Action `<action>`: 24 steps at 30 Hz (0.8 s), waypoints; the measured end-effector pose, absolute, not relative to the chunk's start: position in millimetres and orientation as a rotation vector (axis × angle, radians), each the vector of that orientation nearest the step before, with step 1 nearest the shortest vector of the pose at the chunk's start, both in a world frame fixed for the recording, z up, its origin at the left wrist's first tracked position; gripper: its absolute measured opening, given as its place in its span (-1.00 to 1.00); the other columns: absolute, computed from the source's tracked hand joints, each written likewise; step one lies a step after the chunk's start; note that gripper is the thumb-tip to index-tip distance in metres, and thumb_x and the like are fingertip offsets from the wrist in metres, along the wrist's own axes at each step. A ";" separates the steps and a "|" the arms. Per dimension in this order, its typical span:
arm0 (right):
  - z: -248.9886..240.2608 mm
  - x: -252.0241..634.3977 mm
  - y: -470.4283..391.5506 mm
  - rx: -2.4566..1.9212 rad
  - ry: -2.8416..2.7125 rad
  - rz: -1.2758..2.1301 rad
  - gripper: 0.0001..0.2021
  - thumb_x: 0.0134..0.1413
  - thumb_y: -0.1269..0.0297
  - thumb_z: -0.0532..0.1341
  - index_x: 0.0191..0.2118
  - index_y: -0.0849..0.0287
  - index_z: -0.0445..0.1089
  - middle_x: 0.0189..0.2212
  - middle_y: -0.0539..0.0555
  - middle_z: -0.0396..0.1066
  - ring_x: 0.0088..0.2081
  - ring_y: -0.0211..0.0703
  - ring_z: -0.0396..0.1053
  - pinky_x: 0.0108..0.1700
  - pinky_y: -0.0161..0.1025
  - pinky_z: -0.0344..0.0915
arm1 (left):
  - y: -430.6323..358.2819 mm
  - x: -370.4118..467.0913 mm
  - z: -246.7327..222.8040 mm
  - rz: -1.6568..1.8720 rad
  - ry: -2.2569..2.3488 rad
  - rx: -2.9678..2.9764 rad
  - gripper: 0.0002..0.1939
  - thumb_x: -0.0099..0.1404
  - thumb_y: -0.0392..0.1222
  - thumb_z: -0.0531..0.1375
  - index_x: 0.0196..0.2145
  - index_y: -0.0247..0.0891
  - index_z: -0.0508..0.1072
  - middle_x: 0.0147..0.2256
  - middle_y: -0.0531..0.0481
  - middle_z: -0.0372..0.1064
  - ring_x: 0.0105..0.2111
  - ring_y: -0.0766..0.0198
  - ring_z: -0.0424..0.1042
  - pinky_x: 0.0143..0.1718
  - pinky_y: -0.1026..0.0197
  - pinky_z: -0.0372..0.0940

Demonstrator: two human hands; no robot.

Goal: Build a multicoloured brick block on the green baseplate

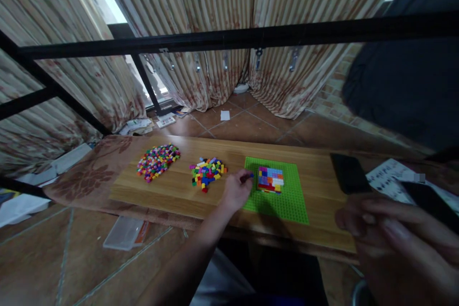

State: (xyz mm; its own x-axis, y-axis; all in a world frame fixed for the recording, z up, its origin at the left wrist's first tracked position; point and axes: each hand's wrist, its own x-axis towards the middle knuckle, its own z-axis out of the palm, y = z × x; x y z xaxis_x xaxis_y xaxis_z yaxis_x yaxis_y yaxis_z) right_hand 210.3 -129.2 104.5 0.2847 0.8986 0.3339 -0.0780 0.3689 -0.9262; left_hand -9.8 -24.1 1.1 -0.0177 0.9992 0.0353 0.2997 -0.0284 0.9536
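Note:
Over the left edge of the green baseplate [292,205], my left hand [236,190] is closed, with a small dark blue brick [251,175] at its fingertips. Beside it on the plate stands a low block of multicoloured bricks [271,180], in purple, blue, orange, white, red and yellow. A small pile of loose bricks [208,171] lies on the board left of this hand. My right hand [398,236] is large and blurred at the lower right, close to the camera. Its thumb and fingers are drawn together; anything between them is hidden.
A larger heap of small pieces [158,160] sits at the left of the wooden board [172,198]. A black phone-like slab [349,173] and printed sheets [389,179] lie at the right. A black metal rail [215,40] crosses ahead. A clear plastic box [123,233] rests on the floor.

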 end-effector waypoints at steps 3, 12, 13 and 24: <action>111.3 200.4 -124.1 -1.005 -1.048 0.823 -0.88 -0.01 0.30 0.32 -0.28 0.05 0.55 -0.36 0.05 0.50 -0.29 -0.17 0.41 -0.37 -0.30 0.33 | -17.8 2.6 1.4 1.037 1.454 1.464 -0.78 0.22 -0.34 0.11 -0.23 -0.29 0.54 -0.39 -0.01 0.51 -0.41 0.29 0.45 -0.36 0.29 0.31; 104.7 205.3 -130.4 -1.137 -0.984 0.878 -0.87 -0.01 0.23 0.35 -0.28 0.04 0.54 -0.32 0.01 0.50 -0.35 -0.27 0.41 -0.33 -0.38 0.36 | -23.7 19.1 -5.7 1.096 1.626 1.434 -0.76 0.28 -0.26 0.15 -0.14 -0.23 0.56 -0.20 -0.08 0.55 -0.26 0.23 0.50 -0.14 0.19 0.35; 103.0 205.6 -129.4 -1.150 -0.982 0.875 -0.87 -0.02 0.22 0.35 -0.28 0.03 0.54 -0.31 0.01 0.50 -0.34 -0.26 0.41 -0.33 -0.38 0.36 | -25.4 21.6 -6.6 1.109 1.655 1.428 -0.76 0.28 -0.26 0.15 -0.14 -0.23 0.56 -0.19 -0.09 0.54 -0.24 0.23 0.50 -0.12 0.19 0.34; 88.7 205.0 -119.2 -1.328 -1.093 0.838 -0.80 -0.02 0.13 0.34 -0.25 0.05 0.54 -0.40 0.01 0.48 -0.36 -0.23 0.41 -0.33 -0.35 0.34 | -28.9 29.7 -3.2 1.095 1.772 1.364 -0.82 0.23 -0.24 0.19 -0.25 -0.19 0.60 -0.24 -0.10 0.53 -0.23 0.19 0.48 -0.12 0.17 0.30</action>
State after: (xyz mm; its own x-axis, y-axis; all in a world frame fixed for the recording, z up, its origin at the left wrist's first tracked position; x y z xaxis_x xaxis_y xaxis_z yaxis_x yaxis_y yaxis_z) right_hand 205.0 -119.2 88.7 0.3080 0.9422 0.1320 0.1168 0.1002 -0.9881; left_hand 29.7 -28.9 -3.2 -0.2567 0.9665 0.0011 0.4332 0.1141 0.8940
